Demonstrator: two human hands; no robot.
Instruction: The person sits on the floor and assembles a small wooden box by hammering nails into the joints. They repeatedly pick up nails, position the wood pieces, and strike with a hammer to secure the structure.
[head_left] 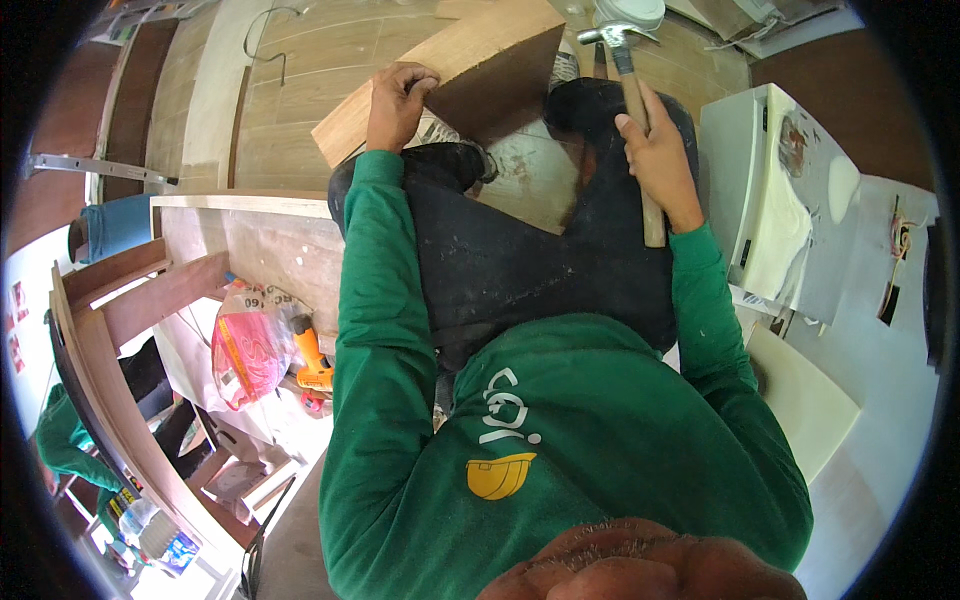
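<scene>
My left hand [398, 104] is closed at the edge of a wooden panel [455, 62], its fingers bent and the thumb against them. Whether something small is pinched there is hidden. The panel has a pale wood face and a dark brown side, and stands slanted in front of my knees. In my right hand [660, 158] is a claw hammer [628, 75], gripped around its wooden handle over my right thigh. Its metal head points away from me, apart from the panel.
An orange cordless drill [312, 352] lies left of me beside a red-and-white plastic bag [243, 345] on wooden framing [125, 385]. A white cabinet [735, 185] stands at right. Far ahead is a white tub [632, 12]; a cable [262, 55] lies on the floor. Another person's green sleeve [68, 440] shows far left.
</scene>
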